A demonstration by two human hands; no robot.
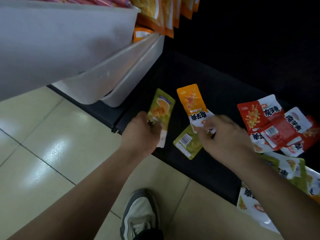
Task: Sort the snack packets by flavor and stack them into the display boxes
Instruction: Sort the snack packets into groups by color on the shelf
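- Where the flat black shelf (199,70) runs from 9 o'clock to 4 o'clock, loose snack packets lie across it.
- Left hand (140,130), at centre: fingers curled round the lower end of a green foil snack packet (161,110), which is held printed face up and points toward 12 o'clock.
- Right hand (223,134), just toward 3 o'clock of the left one: fingers pinch the white lower end of an orange foil snack packet (190,99), also pointing toward 12 o'clock. The two hands are apart.
- Second green packet (187,144): flat on the shelf, barcode side up, between the hands and partly under the right one.
- Heap of red-and-white packets (270,125): at 3 o'clock on the shelf, overlapping one another.
- Green-and-white packets (285,168): at 4 o'clock, partly hidden by the right forearm.
- Two white plastic display boxes (103,66): at 10 o'clock, side by side, tilted. Orange packets (142,32) stand in the box nearer 12 o'clock.
- Row of hanging orange packets (166,13): at 12 o'clock.
- Pale glossy tiled floor (52,135): from 8 to 6 o'clock.
- Grey-and-white shoe (140,213): at 6 o'clock, on the floor.
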